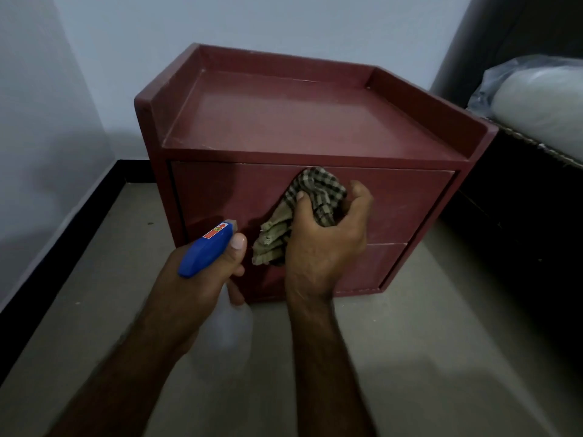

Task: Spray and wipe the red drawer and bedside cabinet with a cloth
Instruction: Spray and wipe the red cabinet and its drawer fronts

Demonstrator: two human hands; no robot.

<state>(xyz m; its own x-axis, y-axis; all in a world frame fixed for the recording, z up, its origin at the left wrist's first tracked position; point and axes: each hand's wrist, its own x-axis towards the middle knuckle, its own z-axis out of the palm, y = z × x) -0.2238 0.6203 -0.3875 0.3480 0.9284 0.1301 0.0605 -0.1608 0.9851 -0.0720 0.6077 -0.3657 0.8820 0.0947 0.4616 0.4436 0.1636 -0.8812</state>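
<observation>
A bedroom in a home is shown. A low red cabinet (299, 121) is set on the grey floor (441, 357), in a corner formed by plain pale walls (284, 23) edged with black skirting (63, 250). Just beside it a dark bed (520, 231) is seen, on which a plastic-wrapped white bundle (542, 99) is laid.

- Back wall (284, 23): plain, pale, bluish cast in dim light.
- Left wall (38, 121): same finish, meets the back wall in a corner, soft shadows low down.
- Black skirting (63, 216) runs along the foot of the left wall and turns along the back wall.
- Floor (441, 342): smooth, grey-beige, with a small dark speck (150, 223) near the left skirting.
- Right edge: dark furniture side (520, 231), nearly black, detail lost.
- On top of it: white bundle in clear plastic (536, 93), over a corrugated cardboard edge (536, 146).
- Upper right: dark upright panel (504, 33) against the wall, can't tell what it is.
</observation>
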